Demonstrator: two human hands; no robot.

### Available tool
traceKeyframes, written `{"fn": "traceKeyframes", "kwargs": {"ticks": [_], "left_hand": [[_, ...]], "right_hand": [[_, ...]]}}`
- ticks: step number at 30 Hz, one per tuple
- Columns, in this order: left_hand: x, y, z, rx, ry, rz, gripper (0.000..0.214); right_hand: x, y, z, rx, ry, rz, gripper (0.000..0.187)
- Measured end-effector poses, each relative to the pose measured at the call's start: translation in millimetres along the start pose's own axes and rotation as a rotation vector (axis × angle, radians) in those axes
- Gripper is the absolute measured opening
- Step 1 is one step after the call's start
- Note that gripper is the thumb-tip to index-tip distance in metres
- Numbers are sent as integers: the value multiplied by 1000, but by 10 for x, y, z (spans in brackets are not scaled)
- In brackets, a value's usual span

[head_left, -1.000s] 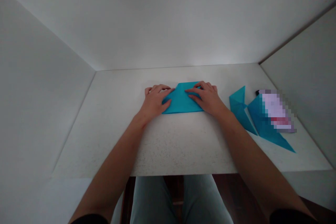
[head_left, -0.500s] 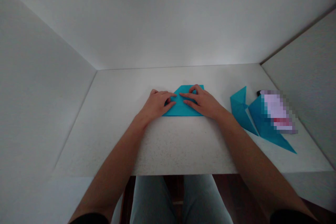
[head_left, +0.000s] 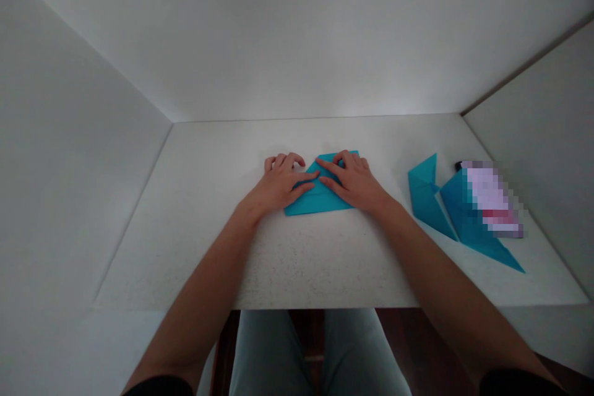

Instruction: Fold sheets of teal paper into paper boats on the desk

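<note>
Fingers (head_left: 304, 184) spread and pressing down, my left hand (head_left: 278, 182) and right hand (head_left: 350, 180) have slid closer than a moment ago, fingertips almost meeting on the folded teal paper (head_left: 320, 199) at the middle of the white counter (head_left: 208, 260), with folded teal pieces (head_left: 424, 195) off to my right.

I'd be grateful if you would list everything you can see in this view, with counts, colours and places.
folded origami paper: 1, teal, centre of the table, under both hands
narrow folded paper shape: 1, teal, right of the hands
wide folded paper shape: 1, teal, right of the narrow shape
pixelated item: 1, pale with a red patch, on the wide shape
small dark item: 1, black, behind the pixelated item
tabletop: 1, speckled white, in front
walls: white, around the table
trousers: 1 pair, pale grey-blue, below the table edge
left hand: 1, on the paper's left
right hand: 1, on the paper's right
</note>
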State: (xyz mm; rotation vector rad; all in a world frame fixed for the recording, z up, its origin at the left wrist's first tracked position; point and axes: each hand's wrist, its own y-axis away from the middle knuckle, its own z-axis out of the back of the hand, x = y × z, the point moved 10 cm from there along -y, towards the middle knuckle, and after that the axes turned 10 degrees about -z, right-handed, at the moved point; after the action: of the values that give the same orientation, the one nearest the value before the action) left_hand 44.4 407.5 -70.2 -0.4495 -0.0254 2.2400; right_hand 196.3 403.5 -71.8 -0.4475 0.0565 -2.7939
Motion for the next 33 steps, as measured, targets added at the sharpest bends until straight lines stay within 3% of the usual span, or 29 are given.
{"fn": "traceKeyframes", "kwargs": {"ticks": [10,15,21,27,33], "left_hand": [[83,0,51,-46,-27,82,43],[156,32,14,-5,-8,105,41],[245,111,116,61,62,79,35],[317,231,171,148,123,80,53],[157,84,180,6,135,64,41]], "right_hand": [[18,-1,-1,31,-44,38,55],[4,-12,-27,-9,31,-22,59],[-13,-10,-25,-23,43,-44,62],[-5,3,-36,-13,15,0,71],[146,6,18,26,-151,112,69]]}}
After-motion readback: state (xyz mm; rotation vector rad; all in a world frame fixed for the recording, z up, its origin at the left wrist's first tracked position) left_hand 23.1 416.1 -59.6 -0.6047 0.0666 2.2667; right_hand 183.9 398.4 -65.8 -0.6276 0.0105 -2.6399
